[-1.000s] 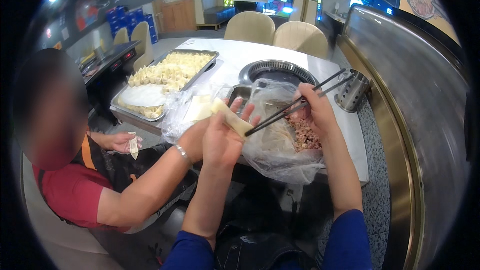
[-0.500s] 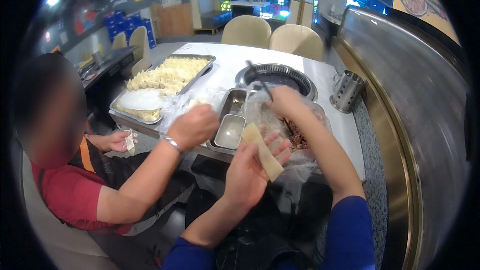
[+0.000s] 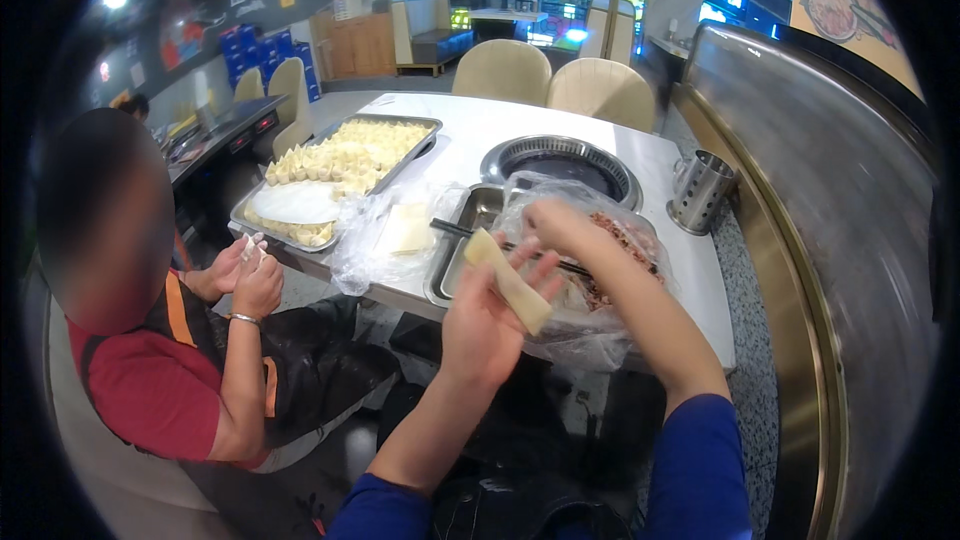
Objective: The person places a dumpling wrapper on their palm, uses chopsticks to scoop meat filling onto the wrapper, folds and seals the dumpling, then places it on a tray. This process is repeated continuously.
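Across the palm and spread fingers of my left hand (image 3: 478,340) lies a pale yellow wonton wrapper (image 3: 512,288). My right hand (image 3: 556,228) is closed on dark chopsticks (image 3: 452,228), which lie nearly level behind the wrapper. Their right end reaches the minced meat filling (image 3: 628,252), partly hidden by my hand and forearm. A clear plastic bag (image 3: 580,345) surrounds the filling. Left of my hands, a stack of wrappers (image 3: 408,228) rests on crumpled clear plastic (image 3: 362,252). Metal pans (image 3: 487,198) stand just behind my left hand, which covers part of them.
A metal tray (image 3: 438,123) of folded wontons fills the table's far left. Behind the filling is a round built-in burner (image 3: 505,150), with a perforated steel holder (image 3: 703,192) to its right. Close on my left, a co-worker (image 3: 150,380) folds something pale with both hands.
The chopsticks have swung from steep to nearly level, and my right hand has shifted slightly left. The co-worker's near hand has withdrawn from the wrapper stack to their other hand.
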`<state>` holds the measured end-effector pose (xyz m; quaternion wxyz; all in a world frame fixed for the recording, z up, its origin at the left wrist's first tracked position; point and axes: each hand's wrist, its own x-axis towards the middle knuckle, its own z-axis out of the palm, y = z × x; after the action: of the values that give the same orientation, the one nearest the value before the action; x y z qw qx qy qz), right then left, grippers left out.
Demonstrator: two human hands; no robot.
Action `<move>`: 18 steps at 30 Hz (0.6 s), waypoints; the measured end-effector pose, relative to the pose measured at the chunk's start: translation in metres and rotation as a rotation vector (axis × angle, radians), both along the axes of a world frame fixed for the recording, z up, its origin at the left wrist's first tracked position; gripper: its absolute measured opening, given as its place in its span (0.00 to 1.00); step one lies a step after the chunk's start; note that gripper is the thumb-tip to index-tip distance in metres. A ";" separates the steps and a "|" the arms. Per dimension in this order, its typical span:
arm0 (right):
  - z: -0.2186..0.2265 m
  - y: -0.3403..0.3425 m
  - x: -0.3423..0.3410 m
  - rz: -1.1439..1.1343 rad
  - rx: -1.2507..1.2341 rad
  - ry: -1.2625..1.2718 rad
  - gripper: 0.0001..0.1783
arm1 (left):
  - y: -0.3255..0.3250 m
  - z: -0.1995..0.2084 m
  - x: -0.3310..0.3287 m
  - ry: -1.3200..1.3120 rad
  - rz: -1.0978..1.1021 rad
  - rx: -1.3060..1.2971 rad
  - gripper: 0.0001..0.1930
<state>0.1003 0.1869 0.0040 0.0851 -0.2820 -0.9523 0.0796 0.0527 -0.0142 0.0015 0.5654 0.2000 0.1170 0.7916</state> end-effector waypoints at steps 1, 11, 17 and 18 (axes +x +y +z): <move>0.009 -0.008 0.010 -0.024 -0.119 0.201 0.14 | 0.006 -0.001 -0.006 -0.004 0.037 0.023 0.19; 0.034 -0.071 0.070 -0.054 -0.688 0.743 0.18 | 0.081 0.009 0.002 0.001 0.105 0.065 0.19; 0.016 -0.071 0.059 -0.066 -0.851 1.371 0.08 | 0.090 -0.009 0.010 0.068 0.079 0.002 0.16; 0.015 -0.074 0.056 -0.079 -0.840 1.435 0.07 | 0.092 -0.011 0.011 0.060 0.078 0.014 0.16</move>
<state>0.1560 0.1129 0.0194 0.5620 -0.2043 -0.5474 0.5855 0.0638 0.0778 -0.0094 0.5291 0.2230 0.1360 0.8074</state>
